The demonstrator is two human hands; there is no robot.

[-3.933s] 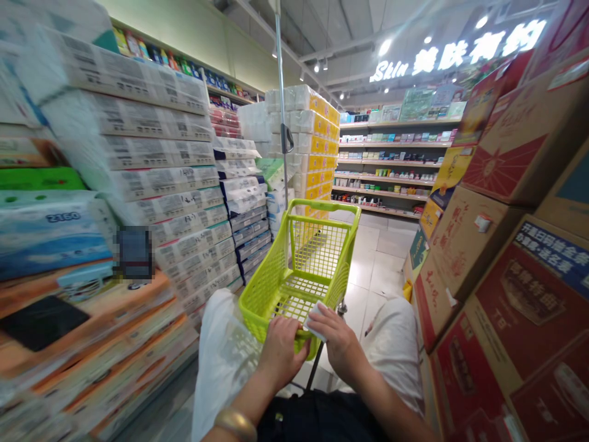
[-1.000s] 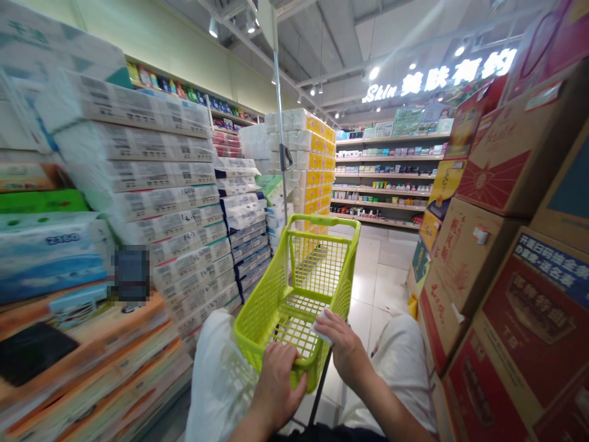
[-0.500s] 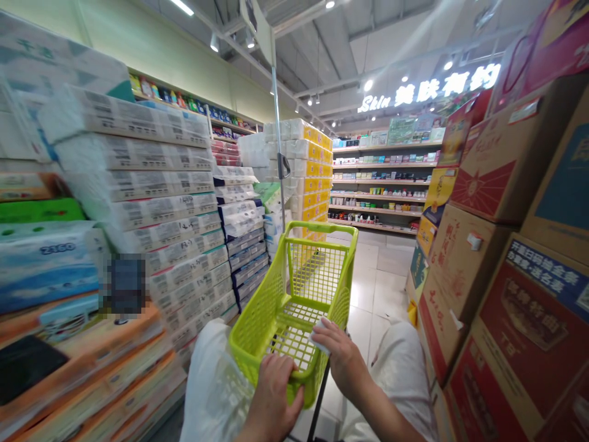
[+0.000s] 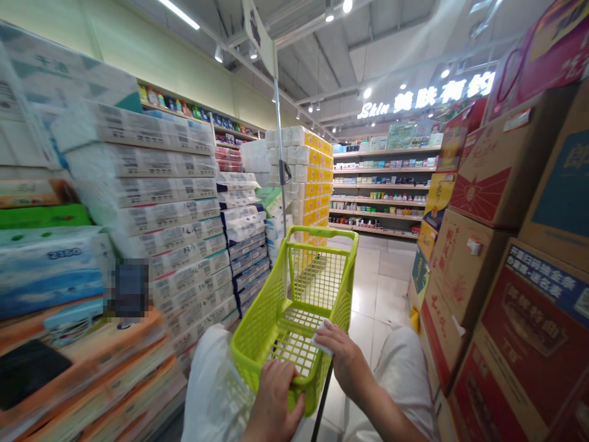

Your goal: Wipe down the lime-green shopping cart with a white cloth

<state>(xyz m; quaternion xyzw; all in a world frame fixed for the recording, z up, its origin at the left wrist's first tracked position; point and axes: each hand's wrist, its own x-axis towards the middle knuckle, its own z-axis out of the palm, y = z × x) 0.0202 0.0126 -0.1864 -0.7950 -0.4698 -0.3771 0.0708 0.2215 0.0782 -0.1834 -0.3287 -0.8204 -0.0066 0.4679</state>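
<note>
A lime-green plastic shopping basket [image 4: 260, 334] with mesh sides and an open grid floor stands between my knees. Nothing lies in it. My left hand [image 4: 278, 390] is wrapped over its near rim, thumb on the outside. At the right side rim, my right hand [image 4: 340, 350] presses a small white cloth [image 4: 323, 339], perhaps a tissue, against the plastic. Its fingers cover most of the cloth. A thin metal pole [image 4: 280, 153] with a sign on top rises behind the basket's far left side.
Wrapped paper packs [image 4: 179, 215] are stacked high on the left. Cardboard cartons [image 4: 483, 178] form a wall on the right. Yellow-and-white packs [image 4: 315, 178] stand ahead, with shelves [image 4: 377, 190] of small products beyond. A tiled floor [image 4: 368, 294] runs between.
The view has shifted slightly, so the surroundings sit a little lower and to the right on the left side. Both hands keep nearly the same places on the basket.
</note>
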